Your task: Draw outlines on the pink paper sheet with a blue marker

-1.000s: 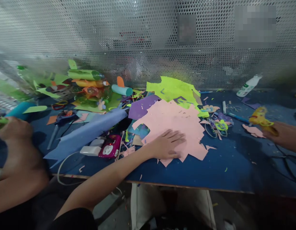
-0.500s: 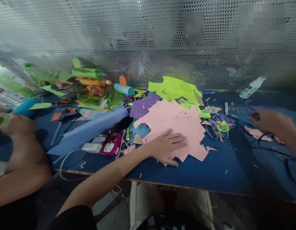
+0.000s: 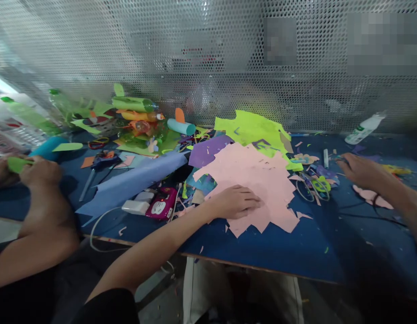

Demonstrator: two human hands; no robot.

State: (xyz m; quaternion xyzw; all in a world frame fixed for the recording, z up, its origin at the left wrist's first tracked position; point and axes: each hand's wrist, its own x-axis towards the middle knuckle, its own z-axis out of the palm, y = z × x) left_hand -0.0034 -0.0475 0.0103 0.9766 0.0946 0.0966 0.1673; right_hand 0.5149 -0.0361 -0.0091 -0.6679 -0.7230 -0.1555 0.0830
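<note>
**Hands on a Messy Craft Table**

Nearest to the camera, the left hand lies on the big pink paper. The fingers are bent and close together, pressing the sheet down. The hand grips nothing. The pink paper lies flat near the front edge of the blue table, about in the middle. It has jagged, cut edges. It is longest from the near right corner to the far left corner, and its spiky points face the near edge.

To hold the sheet well, the hand should press flat and firm, so the thin paper does not slide or crease.

On the right, the right hand reaches out low over the table. It is next to a black cord and small pink scraps. It is blurry, so one cannot tell if it is wide or closed, or if it holds something.

To the left of the pink paper lie a small red gadget and a white box. Past them lies a rolled blue sheet, with its long side running from near left to far right.

On the far left, another person's hands hold a green strip.

Farther back lie a purple sheet and a bright green sheet. A white bottle lies at the far right, by the metal wall with holes.
</note>
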